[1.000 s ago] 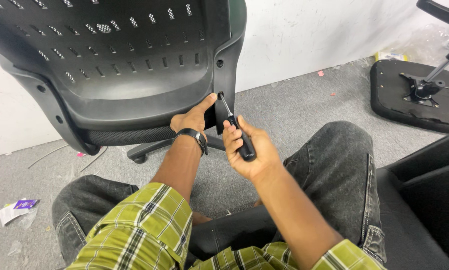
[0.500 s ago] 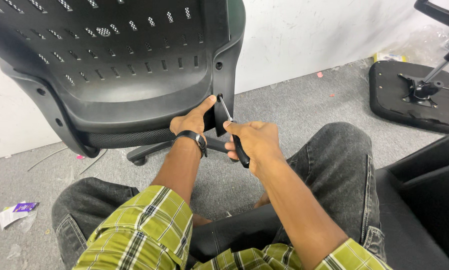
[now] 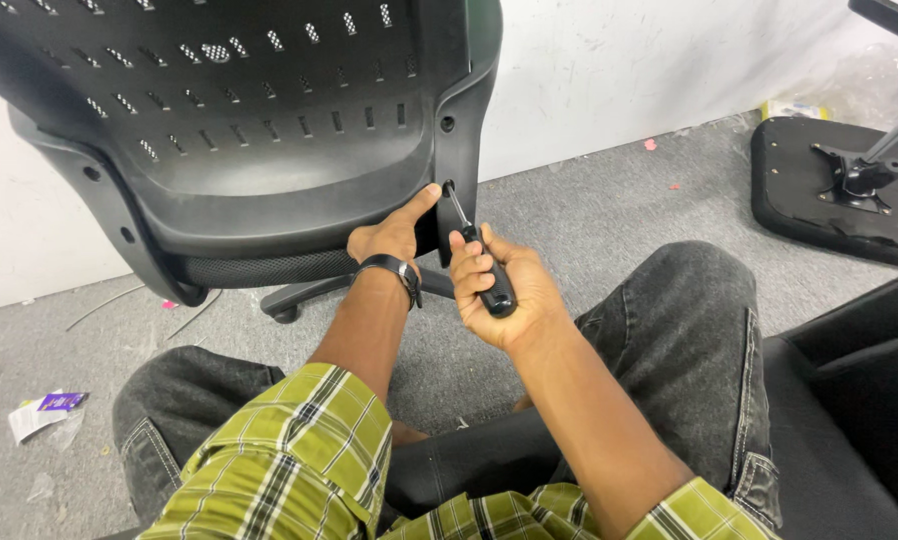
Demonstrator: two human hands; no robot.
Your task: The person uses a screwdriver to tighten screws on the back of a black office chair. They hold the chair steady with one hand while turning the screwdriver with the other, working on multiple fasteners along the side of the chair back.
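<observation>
Head view looks down on a black office chair back (image 3: pixel 269 130) standing on the grey carpet floor (image 3: pixel 609 215) against a white wall. Right hand (image 3: pixel 504 285) has its fingers (image 3: pixel 469 270) clenched around the black handle of a screwdriver (image 3: pixel 484 265), whose thin shaft slants up to a screw hole on the chair back's right edge. Left hand (image 3: pixel 394 235), a dark watch at its wrist, rests against the frame just beside that hole, index finger stretched toward the tip, grasping nothing. A chair seat base (image 3: pixel 839 190) lies well apart at right.
</observation>
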